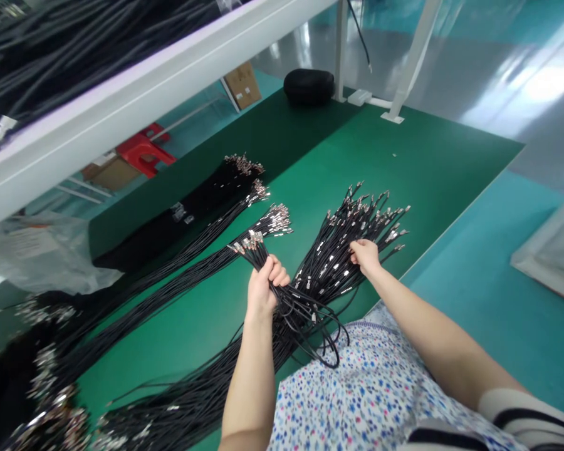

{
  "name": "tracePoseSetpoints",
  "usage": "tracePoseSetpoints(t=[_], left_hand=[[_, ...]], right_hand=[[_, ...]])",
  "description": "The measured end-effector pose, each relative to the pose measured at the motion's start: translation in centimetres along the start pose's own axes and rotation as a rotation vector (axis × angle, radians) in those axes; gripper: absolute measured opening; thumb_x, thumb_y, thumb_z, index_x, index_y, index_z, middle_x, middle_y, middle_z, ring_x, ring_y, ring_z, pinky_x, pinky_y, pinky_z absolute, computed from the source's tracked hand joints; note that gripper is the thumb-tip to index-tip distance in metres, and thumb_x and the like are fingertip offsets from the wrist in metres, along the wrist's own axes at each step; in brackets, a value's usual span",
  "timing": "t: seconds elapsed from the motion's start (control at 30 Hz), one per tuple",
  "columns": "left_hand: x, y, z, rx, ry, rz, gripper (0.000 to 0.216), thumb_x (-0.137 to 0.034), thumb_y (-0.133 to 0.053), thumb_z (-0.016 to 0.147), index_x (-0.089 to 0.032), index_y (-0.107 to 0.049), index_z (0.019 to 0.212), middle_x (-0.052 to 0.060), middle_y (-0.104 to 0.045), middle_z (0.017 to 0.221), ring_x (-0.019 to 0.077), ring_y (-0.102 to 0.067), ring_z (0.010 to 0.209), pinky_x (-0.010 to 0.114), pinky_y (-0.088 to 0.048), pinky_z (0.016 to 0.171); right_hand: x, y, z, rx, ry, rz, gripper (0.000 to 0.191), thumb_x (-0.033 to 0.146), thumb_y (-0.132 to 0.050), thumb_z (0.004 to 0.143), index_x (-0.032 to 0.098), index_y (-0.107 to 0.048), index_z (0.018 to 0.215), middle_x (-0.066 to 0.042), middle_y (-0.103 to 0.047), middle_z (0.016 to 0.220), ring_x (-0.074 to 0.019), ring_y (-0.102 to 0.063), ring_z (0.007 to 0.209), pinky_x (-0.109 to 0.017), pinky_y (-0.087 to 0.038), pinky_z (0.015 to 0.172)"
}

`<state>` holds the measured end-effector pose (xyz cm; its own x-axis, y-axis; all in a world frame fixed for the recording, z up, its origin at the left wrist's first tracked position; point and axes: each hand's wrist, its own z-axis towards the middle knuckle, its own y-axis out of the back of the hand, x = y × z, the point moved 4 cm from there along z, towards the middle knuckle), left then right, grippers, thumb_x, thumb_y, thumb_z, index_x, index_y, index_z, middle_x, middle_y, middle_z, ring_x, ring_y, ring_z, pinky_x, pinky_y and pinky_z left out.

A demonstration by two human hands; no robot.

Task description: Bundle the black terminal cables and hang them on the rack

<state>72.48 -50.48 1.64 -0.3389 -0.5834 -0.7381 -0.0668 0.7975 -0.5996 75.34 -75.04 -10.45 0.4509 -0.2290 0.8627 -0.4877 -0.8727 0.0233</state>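
My left hand (266, 282) is wrapped round a bunch of thin black cables (252, 245) with metal terminals at their tips, held upright above the table. The lower lengths of this bunch loop down toward my lap. My right hand (365, 255) pinches at a cable in a larger spread pile of black cables (326, 260), thumb and forefinger pressed together; the exact strand is hard to make out. This pile lies along the table's near edge, its terminals fanned toward the far right and small white bands along the strands.
On the green table (432, 156) lie more cable bundles (207, 235) to the left, a clear plastic bag (47, 250) and a black case (309, 86). A white shelf (169, 88) loaded with cables crosses the upper left. White posts (411, 59) stand at the far end.
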Motion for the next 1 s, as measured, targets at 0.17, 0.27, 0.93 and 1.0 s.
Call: tracePoseSetpoints(t=[0.17,0.27,0.93,1.0], left_hand=[[0.9,-1.5,1.0,0.057,0.062,0.078,0.027,-0.034,-0.066,0.069,-0.014,-0.048,0.072,-0.01,-0.022,0.044,0.001,-0.022,0.035,0.016,-0.02,0.038],[1.9,-2.9,1.5,0.083,0.094,0.138,0.03,-0.036,-0.068,0.067,-0.013,-0.048,0.071,-0.01,-0.023,0.043,0.0009,-0.022,0.035,0.016,-0.02,0.037],[1.4,-5.5,-3.2,-0.056,-0.259,0.549,0.027,-0.024,-0.073,0.057,-0.014,-0.059,0.078,-0.005,-0.045,0.051,0.0045,-0.038,0.041,0.02,-0.033,0.042],[0.8,-5.3,-5.0,-0.059,-0.291,0.666,0.02,-0.02,-0.073,0.054,-0.013,-0.06,0.067,-0.001,-0.053,0.057,0.009,-0.048,0.051,0.023,-0.041,0.053]], right_hand=[[0.7,1.4,1.2,-0.083,-0.021,0.216,0.018,0.013,-0.054,0.072,0.018,-0.037,0.069,0.009,-0.041,0.045,-0.0024,-0.038,0.032,-0.013,-0.035,0.032],[1.6,2.4,2.8,-0.183,-0.041,0.301,0.023,0.014,-0.056,0.073,0.019,-0.033,0.074,0.009,-0.043,0.048,-0.0037,-0.044,0.037,-0.014,-0.043,0.037],[15.0,-1.6,-16.0,0.937,0.705,-0.569,0.012,0.019,-0.054,0.073,0.015,-0.054,0.061,0.003,-0.053,0.048,-0.0075,-0.051,0.044,-0.018,-0.037,0.046],[14.3,-2.8,-17.9,1.039,0.663,-0.554,0.013,0.018,-0.054,0.072,0.015,-0.054,0.06,0.003,-0.054,0.049,-0.0076,-0.051,0.046,-0.018,-0.036,0.045]])
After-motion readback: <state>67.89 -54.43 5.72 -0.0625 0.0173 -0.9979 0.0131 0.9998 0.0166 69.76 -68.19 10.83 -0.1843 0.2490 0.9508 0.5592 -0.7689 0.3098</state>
